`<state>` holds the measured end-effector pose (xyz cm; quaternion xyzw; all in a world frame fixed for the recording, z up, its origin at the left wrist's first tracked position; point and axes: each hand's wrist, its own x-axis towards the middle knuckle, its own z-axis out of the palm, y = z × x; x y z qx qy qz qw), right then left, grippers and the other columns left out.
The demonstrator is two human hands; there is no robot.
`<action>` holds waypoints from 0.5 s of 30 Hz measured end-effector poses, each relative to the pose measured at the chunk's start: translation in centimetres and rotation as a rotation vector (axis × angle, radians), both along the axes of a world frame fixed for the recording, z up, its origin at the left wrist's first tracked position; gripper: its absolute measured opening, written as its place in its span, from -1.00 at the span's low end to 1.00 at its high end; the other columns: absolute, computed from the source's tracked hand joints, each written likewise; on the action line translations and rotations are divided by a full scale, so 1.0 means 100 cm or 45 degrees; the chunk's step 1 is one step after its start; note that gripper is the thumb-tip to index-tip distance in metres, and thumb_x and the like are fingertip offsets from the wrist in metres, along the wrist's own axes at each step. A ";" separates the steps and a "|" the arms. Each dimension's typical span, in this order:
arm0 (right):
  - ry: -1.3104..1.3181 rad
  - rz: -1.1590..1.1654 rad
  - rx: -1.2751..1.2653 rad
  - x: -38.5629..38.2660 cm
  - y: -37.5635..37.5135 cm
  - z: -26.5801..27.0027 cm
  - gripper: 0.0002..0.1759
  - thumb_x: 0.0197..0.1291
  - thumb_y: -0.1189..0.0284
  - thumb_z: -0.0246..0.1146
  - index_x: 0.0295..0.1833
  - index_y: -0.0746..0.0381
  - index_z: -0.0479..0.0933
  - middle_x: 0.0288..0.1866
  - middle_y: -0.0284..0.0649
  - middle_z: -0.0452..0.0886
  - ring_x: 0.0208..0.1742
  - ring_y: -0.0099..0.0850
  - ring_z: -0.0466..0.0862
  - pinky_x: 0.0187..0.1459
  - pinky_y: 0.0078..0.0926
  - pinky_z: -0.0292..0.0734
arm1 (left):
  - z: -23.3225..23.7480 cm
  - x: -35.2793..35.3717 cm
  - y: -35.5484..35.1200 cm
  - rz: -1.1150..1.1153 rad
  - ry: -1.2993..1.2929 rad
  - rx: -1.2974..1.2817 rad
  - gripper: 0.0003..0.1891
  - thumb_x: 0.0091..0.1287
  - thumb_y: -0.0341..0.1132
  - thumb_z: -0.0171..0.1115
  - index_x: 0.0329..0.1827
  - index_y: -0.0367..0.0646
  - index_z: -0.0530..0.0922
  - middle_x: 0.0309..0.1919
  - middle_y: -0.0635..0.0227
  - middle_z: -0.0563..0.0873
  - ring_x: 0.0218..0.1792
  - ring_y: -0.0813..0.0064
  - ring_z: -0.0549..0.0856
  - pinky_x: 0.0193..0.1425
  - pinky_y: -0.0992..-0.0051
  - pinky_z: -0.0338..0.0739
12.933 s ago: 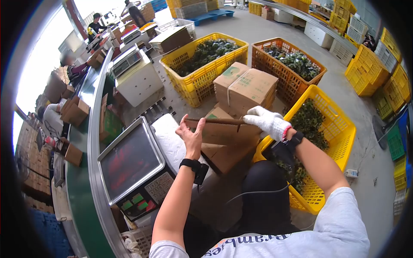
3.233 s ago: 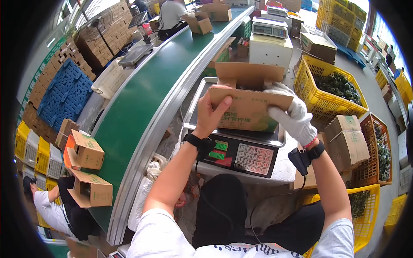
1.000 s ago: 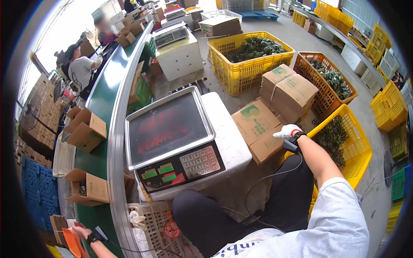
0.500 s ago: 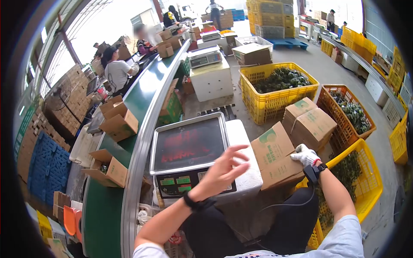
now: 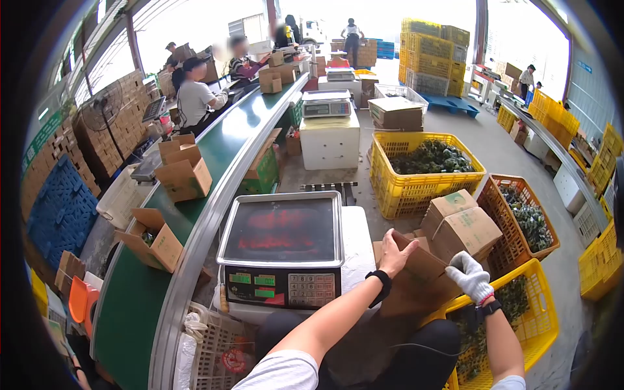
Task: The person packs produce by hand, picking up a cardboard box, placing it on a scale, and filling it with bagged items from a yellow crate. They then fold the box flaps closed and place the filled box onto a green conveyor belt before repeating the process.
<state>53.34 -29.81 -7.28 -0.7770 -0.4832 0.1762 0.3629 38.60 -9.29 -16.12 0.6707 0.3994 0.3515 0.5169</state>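
Observation:
A brown cardboard box (image 5: pixel 419 281) stands tilted before my knees, between my two hands. My left hand (image 5: pixel 395 253), bare with a black wristband, grips its upper left edge, thumb on the near side. My right hand (image 5: pixel 469 278) wears a white knit glove; its curled fingers hold the right edge of the same box. To the left, a digital scale (image 5: pixel 279 227) with a bare metal-rimmed tray sits on a white foam block, its green displays lit. Just behind the box lies a tied stack of flattened cartons (image 5: pixel 465 227).
A green conveyor belt (image 5: pixel 140 302) with a metal rail runs along the left, carrying open cartons (image 5: pixel 156 244). Yellow crates (image 5: pixel 426 192) and an orange-brown crate (image 5: pixel 504 260) hold dark green leafy produce. A near yellow crate (image 5: pixel 549 318) stands by my right forearm. Several people work beyond the belt.
My left hand has moved right from over the scale onto the box. The box has been raised and turned between both hands. My view has shifted slightly.

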 end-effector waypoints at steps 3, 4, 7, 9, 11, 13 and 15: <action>-0.058 -0.071 -0.323 0.008 -0.006 0.004 -0.57 0.40 -0.01 0.29 -0.03 0.17 0.62 -0.25 -0.18 0.68 -0.16 -0.38 0.67 -0.05 -0.39 0.56 | 0.012 -0.008 -0.011 -0.009 -0.032 0.113 -0.06 0.23 0.10 0.54 0.47 -0.31 0.27 0.40 -0.11 0.42 0.46 -0.04 0.40 0.55 0.16 0.29; -0.104 -0.100 -0.454 0.015 -0.009 0.001 -0.53 0.39 -0.04 0.28 0.09 0.14 0.63 -0.24 -0.12 0.68 -0.10 -0.30 0.72 -0.03 -0.36 0.58 | 0.017 -0.013 -0.013 -0.047 -0.029 0.111 -0.08 0.25 0.07 0.53 0.47 -0.32 0.26 0.38 -0.11 0.43 0.43 -0.04 0.42 0.53 0.16 0.31; -0.767 0.586 -0.676 0.055 -0.024 -0.013 -0.34 0.48 -0.10 0.08 0.59 -0.12 0.31 0.29 -0.01 0.61 0.22 -0.05 0.67 0.15 -0.24 0.62 | 0.003 -0.019 -0.012 -0.112 -0.146 0.151 -0.10 0.26 0.04 0.53 0.47 -0.30 0.25 0.30 -0.14 0.50 0.36 -0.05 0.50 0.48 0.19 0.36; 0.030 0.157 -0.836 0.038 -0.007 0.011 -0.37 0.50 -0.14 -0.01 0.58 -0.22 0.31 0.36 -0.05 0.59 0.23 -0.01 0.65 0.29 -0.21 0.51 | 0.005 -0.025 -0.016 -0.154 -0.142 0.125 -0.09 0.28 0.00 0.51 0.52 -0.29 0.20 0.32 -0.18 0.47 0.38 -0.06 0.47 0.49 0.18 0.35; -0.535 0.391 -0.713 0.060 -0.007 -0.008 -0.26 0.45 -0.32 -0.10 0.42 -0.08 0.52 0.34 -0.06 0.62 0.20 -0.01 0.66 0.29 -0.20 0.46 | -0.011 -0.027 -0.009 -0.138 -0.115 0.197 -0.07 0.29 -0.01 0.50 0.55 -0.28 0.16 0.35 -0.19 0.44 0.39 -0.06 0.45 0.51 0.18 0.32; -0.174 -0.143 -0.789 0.030 0.009 0.019 -0.25 0.48 -0.29 -0.13 0.23 0.08 0.65 0.14 -0.06 0.73 0.15 -0.02 0.68 0.20 -0.17 0.50 | -0.015 -0.035 0.002 -0.187 -0.078 0.181 -0.06 0.29 -0.06 0.48 0.58 -0.29 0.13 0.41 -0.22 0.39 0.45 -0.08 0.40 0.56 0.19 0.28; -0.165 -0.177 -0.674 0.027 0.013 0.018 -0.26 0.51 -0.22 -0.12 0.02 0.20 0.69 -0.04 0.02 0.74 0.11 0.03 0.67 0.11 -0.17 0.52 | -0.013 -0.045 0.010 -0.489 -0.053 0.028 -0.03 0.27 -0.12 0.47 0.61 -0.32 0.08 0.47 -0.24 0.35 0.51 -0.09 0.35 0.60 0.22 0.24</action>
